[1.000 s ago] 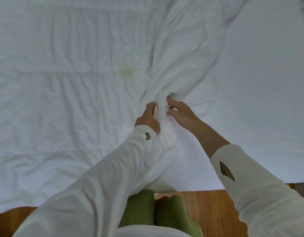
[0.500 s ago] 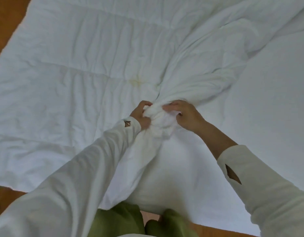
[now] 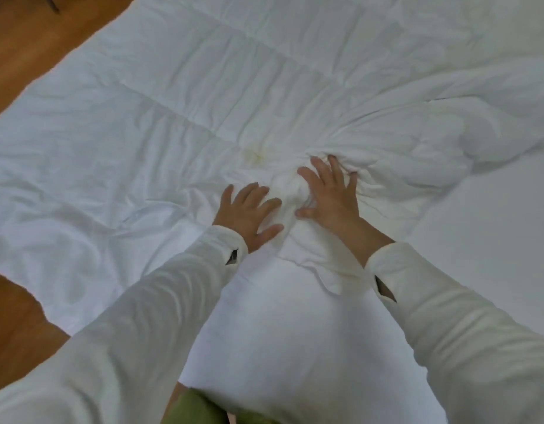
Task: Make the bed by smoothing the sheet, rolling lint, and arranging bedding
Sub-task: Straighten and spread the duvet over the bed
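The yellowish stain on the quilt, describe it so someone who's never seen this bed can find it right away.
Start at the white quilt spread over the bed, then find the two flat hands pressing its bunched middle. The yellowish stain lies just beyond the left hand, left of the right hand. It is the only clearly tinted patch on the white cloth there.

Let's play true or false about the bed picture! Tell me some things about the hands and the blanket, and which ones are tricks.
1. Both hands lie flat with spread fingers on the white quilt. True: the left hand and right hand press on it side by side.
2. The right hand is holding a lint roller. False: it holds nothing.
3. A yellowish stain shows on the quilt just beyond the left hand. True.
4. The quilt is smooth everywhere. False: a bunched fold runs off to the right of the hands.
5. The floor is grey carpet. False: it is brown wood.
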Demonstrator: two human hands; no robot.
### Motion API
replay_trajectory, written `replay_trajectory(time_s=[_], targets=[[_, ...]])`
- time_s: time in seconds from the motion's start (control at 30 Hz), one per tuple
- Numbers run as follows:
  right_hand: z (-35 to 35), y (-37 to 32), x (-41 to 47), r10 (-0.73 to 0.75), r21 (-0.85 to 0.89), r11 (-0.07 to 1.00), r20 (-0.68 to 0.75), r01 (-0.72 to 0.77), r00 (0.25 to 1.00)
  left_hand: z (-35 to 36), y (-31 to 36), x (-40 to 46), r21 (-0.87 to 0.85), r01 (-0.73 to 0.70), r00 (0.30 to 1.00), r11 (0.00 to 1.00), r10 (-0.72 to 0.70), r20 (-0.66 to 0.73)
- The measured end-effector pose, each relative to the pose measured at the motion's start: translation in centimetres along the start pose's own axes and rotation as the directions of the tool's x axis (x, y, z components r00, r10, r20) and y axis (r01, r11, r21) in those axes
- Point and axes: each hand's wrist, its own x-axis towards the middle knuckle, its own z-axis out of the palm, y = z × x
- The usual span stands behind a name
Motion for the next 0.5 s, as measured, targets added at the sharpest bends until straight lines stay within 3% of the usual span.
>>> replay_trajectory(time_s=[0.07, 0.27, 0.33, 0.37, 0.4, 0.5], targets=[[-0.3, 0.1, 1.4, 0.004, 0.037, 0.999, -0.077, -0.001, 0.997, 0.8, 0.2, -0.5, 0.100, 0.119, 0.970, 0.988, -0.137, 0.202], [-0.4, -0.5, 0.6, 0.073, 0.325, 0.945, -0.287, 0.026, 0.955, -0.5, -0.3, -0.1, 0.225, 0.085, 0.991, 0.971, -0.106, 0.084], [0.3, -1.1, -2.8, 0.149, 0.362, 0.932, -0.474, 0.038, 0.868, -0.5, 0.2, 0.1, 0.224, 0.058, 0.990, 0.973, -0.084, 0.109], [1.3, -1.7, -5.3, 0.228, 0.367, 0.930, -0.502, -0.034, 0.834, -0.4, 0.4, 0.4, 0.219, 0.059, 0.985, 0.974, -0.093, 0.148], [2.7, -2.4, -7.7, 0.299, 0.346, 0.928, -0.465, -0.140, 0.833, -0.3, 0.5, 0.7, 0.216, 0.065, 0.977, 0.974, -0.106, 0.185], [7.1, -2.7, -12.3, 0.391, 0.147, 0.915, -0.090, -0.376, 0.916, 0.0, 0.6, 1.4, 0.189, 0.076, 0.960, 0.979, -0.123, 0.253]])
